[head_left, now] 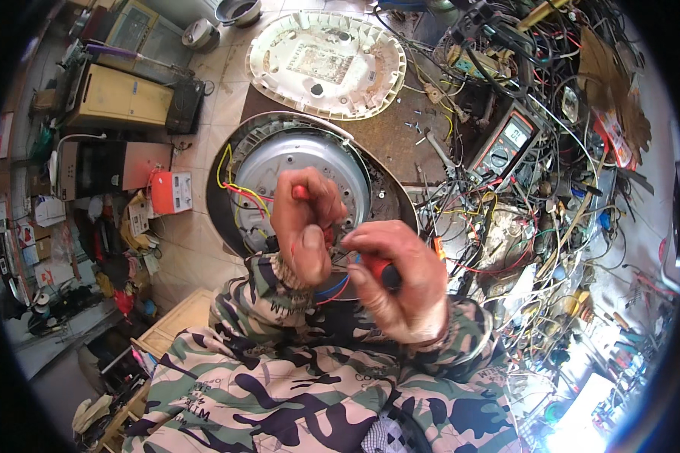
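An oval appliance housing (217, 198) lies opened in front of me, with a round silver metal pan (283, 155) inside it. Over the pan's near part, my left hand (304, 234) is closed around a red-handled tool (301, 192); its working end is hidden. Just to the right, my right hand (412, 279) curls round a red-and-black handle (389, 273), whose tip I cannot make out. Yellow and red wires (238, 189) run along the pan's left side. Blue and red wires (332, 288) show below, between my wrists.
An upturned cream oval cover (325, 64) lies beyond the housing. To the right are a multimeter (508, 142), a wrench (440, 151), loose screws and a dense tangle of cables (567, 249). A red-and-white box (171, 192) and a microwave-like appliance (102, 166) stand at left.
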Demonstrator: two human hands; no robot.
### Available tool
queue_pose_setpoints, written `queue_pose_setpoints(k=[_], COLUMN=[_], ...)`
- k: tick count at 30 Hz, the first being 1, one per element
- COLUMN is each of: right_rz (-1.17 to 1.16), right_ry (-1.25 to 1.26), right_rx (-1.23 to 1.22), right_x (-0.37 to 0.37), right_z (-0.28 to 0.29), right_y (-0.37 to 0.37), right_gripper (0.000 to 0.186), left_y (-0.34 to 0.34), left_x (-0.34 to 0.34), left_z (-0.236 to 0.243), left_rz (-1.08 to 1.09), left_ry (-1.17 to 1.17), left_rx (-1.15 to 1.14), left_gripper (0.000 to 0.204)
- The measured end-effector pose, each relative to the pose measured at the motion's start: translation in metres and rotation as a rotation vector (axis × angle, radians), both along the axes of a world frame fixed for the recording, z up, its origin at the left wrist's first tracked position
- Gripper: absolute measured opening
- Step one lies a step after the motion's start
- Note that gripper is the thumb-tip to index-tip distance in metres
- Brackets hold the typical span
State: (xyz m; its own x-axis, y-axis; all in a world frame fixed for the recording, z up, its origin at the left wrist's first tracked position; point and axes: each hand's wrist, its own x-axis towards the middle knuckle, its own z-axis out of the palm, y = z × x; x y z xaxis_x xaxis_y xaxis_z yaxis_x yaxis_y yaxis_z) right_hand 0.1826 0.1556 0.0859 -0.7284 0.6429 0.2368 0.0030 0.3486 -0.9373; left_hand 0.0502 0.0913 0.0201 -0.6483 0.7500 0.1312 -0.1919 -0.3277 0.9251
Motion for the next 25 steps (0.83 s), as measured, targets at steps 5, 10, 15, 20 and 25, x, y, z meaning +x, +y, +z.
queue_pose_setpoints(k=[5, 10, 15, 20, 25], right_rz=[-0.343, -0.771, -1.006, -1.116, -1.082], right_ry=[0.263, -0.098, 0.055, 0.057, 0.068], right_rx=[-0.139, -0.257, -0.547, -0.659, -0.662], right_x=[0.07, 0.133, 0.189, 0.207, 0.208], right_z=[0.004, -0.045, -0.121, -0.148, -0.154], right_y=[-0.005, -0.011, -0.039, -0.059, -0.059], right_gripper=[0.027, 0.028, 0.033, 0.034, 0.03], left_y=[-0.002, -0.004, -0.007, -0.016, -0.031], left_x=[-0.012, -0.014, -0.015, -0.017, -0.022], left_z=[0.002, -0.002, 0.0, 0.006, 0.011], left_rz=[-0.069, -0.11, -0.148, -0.171, -0.244], left_ry=[-0.084, -0.057, -0.02, 0.146, 0.223], left_rx=[0.045, 0.069, 0.058, 0.017, -0.053], left_gripper=[0.057, 0.056, 0.055, 0.046, 0.056])
